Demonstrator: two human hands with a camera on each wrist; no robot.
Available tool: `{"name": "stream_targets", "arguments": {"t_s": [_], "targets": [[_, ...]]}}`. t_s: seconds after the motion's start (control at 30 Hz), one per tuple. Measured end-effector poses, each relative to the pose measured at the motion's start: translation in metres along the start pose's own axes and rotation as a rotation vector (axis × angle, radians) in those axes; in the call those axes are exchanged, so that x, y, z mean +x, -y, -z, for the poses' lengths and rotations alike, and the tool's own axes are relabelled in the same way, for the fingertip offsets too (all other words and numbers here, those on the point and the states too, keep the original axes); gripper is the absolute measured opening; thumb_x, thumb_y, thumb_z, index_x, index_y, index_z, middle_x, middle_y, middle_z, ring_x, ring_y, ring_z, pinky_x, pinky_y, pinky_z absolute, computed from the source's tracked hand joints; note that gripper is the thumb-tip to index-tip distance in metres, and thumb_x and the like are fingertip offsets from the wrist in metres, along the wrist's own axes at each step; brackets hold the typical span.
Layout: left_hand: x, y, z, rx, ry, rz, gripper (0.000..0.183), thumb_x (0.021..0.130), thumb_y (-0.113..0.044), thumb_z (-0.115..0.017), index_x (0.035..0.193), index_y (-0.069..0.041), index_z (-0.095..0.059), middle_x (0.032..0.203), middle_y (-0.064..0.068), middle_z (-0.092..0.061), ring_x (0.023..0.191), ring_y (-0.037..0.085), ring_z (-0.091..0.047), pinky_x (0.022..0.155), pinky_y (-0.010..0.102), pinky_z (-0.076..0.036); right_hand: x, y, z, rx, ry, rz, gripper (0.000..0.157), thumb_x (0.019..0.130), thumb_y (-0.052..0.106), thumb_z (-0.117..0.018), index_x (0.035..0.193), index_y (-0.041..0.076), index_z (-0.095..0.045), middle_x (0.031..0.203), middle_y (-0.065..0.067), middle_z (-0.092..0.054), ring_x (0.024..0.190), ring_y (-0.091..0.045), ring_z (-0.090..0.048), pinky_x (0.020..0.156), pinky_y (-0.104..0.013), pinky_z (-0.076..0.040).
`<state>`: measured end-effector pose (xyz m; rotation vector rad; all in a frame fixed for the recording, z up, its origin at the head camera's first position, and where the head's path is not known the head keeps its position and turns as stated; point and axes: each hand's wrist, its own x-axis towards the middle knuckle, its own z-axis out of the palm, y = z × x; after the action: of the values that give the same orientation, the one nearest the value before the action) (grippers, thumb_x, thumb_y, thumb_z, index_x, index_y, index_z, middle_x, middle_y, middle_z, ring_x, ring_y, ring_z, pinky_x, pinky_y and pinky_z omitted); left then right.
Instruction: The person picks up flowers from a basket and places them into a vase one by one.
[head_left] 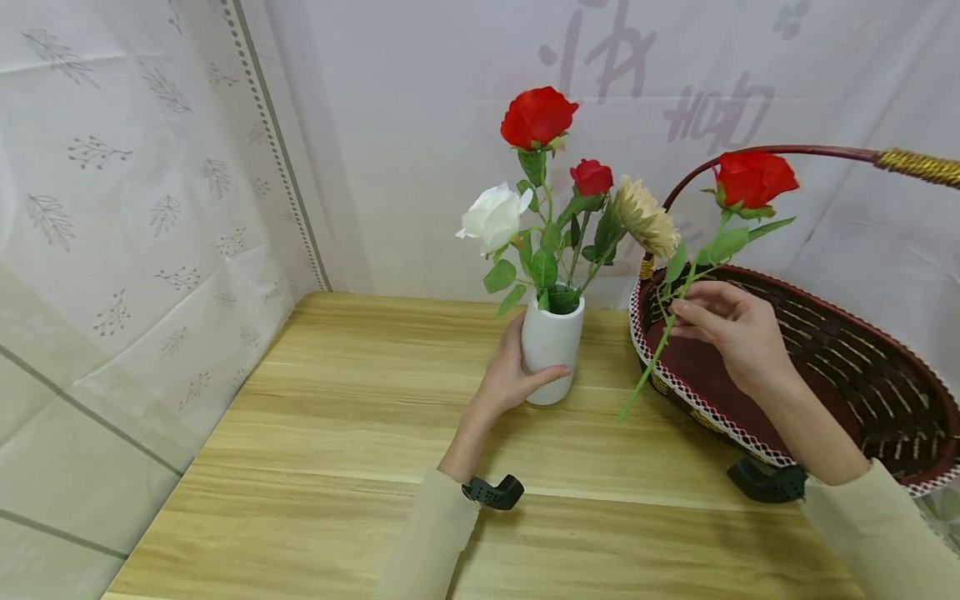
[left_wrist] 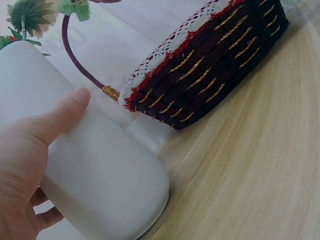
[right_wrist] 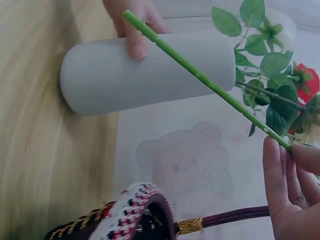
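Observation:
A white vase (head_left: 553, 346) stands upright on the wooden table, and my left hand (head_left: 510, 371) grips its side, thumb across the front. In it are a large red rose (head_left: 537, 117), a smaller red rose (head_left: 592, 177), a white rose (head_left: 495, 218) and a beige flower (head_left: 645, 218). My right hand (head_left: 731, 329) pinches the green stem (right_wrist: 200, 75) of another red rose (head_left: 753, 179) between thumb and fingers. That rose is tilted, bloom up to the right, its bare stem end pointing down left, apart from the vase.
A dark woven basket (head_left: 862, 367) with a white lace rim and an arched handle (head_left: 795, 150) stands at the right, beneath my right hand. The wooden table (head_left: 337, 417) extends left of the vase. A patterned curtain (head_left: 397, 150) hangs behind it.

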<state>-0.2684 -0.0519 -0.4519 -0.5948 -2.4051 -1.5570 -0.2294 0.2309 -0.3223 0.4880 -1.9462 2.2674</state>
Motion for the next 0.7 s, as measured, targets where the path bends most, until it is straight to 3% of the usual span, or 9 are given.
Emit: {"name": "stream_targets", "arguments": {"t_s": [0.3,0.7], "targets": [[0.0,0.0,0.0,-0.011,0.006,0.007,0.098,0.067,-0.049,-0.076,0.143,-0.03,-0.016,0.13,-0.005,-0.039,0.111,0.011,-0.045,0.089,0.037,-0.042,0.004,0.019,-0.008,0.008,-0.034,0.106,0.028,0.083,-0.008,-0.059,0.109,-0.017,-0.051,0.085,-0.013,-0.062,0.07,-0.024,-0.063,0.065,-0.036,-0.053],[-0.002,-0.002,-0.001,0.001,0.001,0.024,0.1,0.066,-0.053,-0.075,0.143,-0.03,-0.015,0.13,-0.004,-0.039,0.11,0.012,-0.046,0.087,0.037,-0.043,0.015,0.051,-0.02,0.202,-0.057,0.274,0.02,0.082,-0.016,-0.054,0.102,-0.019,-0.052,0.086,-0.02,-0.063,0.081,-0.029,-0.062,0.066,-0.037,-0.053]]}}
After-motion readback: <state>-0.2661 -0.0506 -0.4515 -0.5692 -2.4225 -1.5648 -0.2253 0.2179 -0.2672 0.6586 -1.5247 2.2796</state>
